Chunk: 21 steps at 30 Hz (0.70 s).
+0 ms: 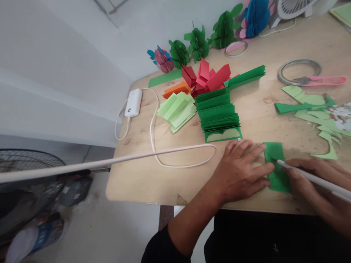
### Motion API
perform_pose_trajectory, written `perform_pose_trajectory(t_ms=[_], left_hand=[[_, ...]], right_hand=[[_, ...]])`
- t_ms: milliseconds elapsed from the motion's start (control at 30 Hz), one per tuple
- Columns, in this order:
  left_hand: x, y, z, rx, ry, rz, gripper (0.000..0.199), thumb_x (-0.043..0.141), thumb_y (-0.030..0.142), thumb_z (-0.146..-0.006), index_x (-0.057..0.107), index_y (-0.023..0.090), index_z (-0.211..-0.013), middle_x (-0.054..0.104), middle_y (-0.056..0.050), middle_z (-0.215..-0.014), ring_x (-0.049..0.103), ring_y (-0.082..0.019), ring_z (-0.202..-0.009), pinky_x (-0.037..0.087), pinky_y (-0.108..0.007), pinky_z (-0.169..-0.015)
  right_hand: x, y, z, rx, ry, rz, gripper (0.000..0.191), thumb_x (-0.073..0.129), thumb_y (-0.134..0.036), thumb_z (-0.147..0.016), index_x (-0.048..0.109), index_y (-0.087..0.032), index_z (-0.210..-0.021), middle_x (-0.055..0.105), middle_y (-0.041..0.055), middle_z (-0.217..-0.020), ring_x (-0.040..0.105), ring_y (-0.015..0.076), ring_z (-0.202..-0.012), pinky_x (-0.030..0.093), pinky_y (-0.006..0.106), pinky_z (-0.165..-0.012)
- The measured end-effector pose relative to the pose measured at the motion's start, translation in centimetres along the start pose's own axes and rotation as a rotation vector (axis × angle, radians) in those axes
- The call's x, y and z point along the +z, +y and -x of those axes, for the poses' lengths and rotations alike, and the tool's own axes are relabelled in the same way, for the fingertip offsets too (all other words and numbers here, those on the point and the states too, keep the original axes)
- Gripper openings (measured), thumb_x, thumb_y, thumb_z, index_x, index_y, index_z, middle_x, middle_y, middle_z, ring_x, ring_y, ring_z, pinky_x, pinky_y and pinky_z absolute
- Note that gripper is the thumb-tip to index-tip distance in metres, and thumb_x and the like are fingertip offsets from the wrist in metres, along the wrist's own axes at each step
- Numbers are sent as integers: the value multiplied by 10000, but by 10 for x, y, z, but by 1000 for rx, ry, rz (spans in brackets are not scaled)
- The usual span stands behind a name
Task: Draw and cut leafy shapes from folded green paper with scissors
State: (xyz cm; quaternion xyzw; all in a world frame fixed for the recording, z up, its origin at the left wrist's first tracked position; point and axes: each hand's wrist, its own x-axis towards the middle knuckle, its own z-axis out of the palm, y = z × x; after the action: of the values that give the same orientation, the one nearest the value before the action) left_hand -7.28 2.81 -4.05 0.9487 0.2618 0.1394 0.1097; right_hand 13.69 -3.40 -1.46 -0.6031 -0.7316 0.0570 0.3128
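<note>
A rectangle of green paper (277, 166) lies near the table's front edge, with faint lines on it. My left hand (240, 171) rests flat beside it, fingers spread and fingertips on its left edge. In my right hand (315, 186) is a white pen (304, 174), its dark tip on the green paper. Beyond my left hand lies a stack of folded green strips (218, 109). A pale green half-round paper piece (223, 135) sits on the stack's near end.
Folded light green (178, 109), orange (177, 88) and red papers (205, 76) lie farther back. Paper scraps (323, 124), pink scissors (326, 80) and a tape roll (298, 62) are at right. A white cable (186, 166) loops across the left. Paper figures (197, 44) line the wall.
</note>
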Motion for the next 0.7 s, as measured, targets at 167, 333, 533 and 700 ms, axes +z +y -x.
perform_pose_trajectory(t_ms=[167,333,533,700], left_hand=[[-1,0,-1,2,10,12,373,465,478,-1009,714,279,-1202,515,-88,-1519,390,-334,-1396,289,-546,-1136],[-2,0,-1,-5,-2,22,370,486,494,-1000,714,282,-1199,529,-88,-1506,393,-332,-1393,304,-547,-1129],[0,0,0,6,35,17,360,480,470,-1006,711,268,-1193,528,-97,-1500,412,-330,-1378,311,-547,-1126],[1,-1,1,15,54,18,352,485,465,-1004,713,268,-1186,536,-96,-1489,422,-332,-1370,320,-548,-1123]], right_hand=[[3,6,8,18,-25,26,168,524,-413,-942,663,-325,-975,760,-6,-794,714,237,-682,503,361,-584],[5,12,17,53,-31,28,175,517,-422,-945,664,-350,-1005,766,-13,-837,713,236,-703,505,367,-619],[5,15,18,43,-45,104,197,513,-445,-937,676,-348,-988,758,-2,-840,704,241,-713,473,369,-597],[4,14,18,34,-55,98,202,502,-445,-945,672,-345,-988,755,4,-842,681,240,-677,443,374,-562]])
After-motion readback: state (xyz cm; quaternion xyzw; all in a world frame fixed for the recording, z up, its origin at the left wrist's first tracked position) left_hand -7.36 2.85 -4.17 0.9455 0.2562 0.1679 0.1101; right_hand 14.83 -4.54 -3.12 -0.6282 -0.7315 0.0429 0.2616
